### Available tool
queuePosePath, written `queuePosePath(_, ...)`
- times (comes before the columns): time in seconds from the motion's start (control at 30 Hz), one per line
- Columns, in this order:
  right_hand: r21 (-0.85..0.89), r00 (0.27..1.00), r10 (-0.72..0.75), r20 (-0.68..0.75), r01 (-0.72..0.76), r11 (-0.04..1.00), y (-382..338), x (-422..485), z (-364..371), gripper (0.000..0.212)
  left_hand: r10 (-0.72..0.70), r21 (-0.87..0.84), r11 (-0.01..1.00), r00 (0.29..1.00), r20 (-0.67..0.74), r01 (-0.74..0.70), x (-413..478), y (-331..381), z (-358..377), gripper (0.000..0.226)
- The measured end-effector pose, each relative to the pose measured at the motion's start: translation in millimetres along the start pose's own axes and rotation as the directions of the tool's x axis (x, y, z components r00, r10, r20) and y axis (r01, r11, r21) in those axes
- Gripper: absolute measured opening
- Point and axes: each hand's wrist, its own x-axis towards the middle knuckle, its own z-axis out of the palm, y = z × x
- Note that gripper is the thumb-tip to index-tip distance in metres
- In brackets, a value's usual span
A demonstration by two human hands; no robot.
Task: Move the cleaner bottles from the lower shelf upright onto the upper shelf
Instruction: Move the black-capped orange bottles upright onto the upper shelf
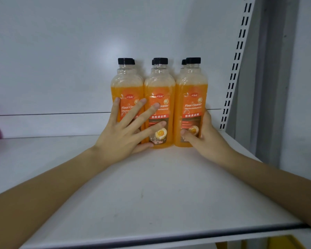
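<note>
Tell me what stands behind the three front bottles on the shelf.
A second row: a black cap peeks out behind each front bottle. Their bodies are mostly covered, so any further row cannot be seen.

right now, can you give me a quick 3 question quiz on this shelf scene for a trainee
1. True or false: the left hand lies with fingers spread across the left front bottle and the middle front bottle.
2. The bottle caps are: A white, B black, C orange.
3. Which hand wraps round the right front bottle?

Key: 1 true; 2 B; 3 the right hand.
</note>
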Motion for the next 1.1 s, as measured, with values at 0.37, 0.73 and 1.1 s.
queuePosePath(0.37, -0.331, 0.959, -0.278, -0.064, 0.243, 0.912, -7.2, -9.4, -0.3, 0.085, -0.48, -0.387, 0.755, 0.848, 0.226, 0.53, 4.8, 8.3, -17.9, 0.076)
queuePosePath(0.73, -0.279, 0.957, -0.28, -0.073, 0.25, 0.927, -5.5, -9.2, 1.8, 0.087, -0.349, -0.232, 0.894, 0.921, 0.175, 0.383, 12.6, 1.9, -15.4, 0.069)
queuePosePath(1.1, -0.332, 0.933, -0.351, -0.083, 0.306, 0.892, -1.3, -3.5, -3.7, 0.087, -0.343, -0.315, 0.875, 0.93, 0.133, 0.368, 18.1, 7.9, -13.0, 0.069)
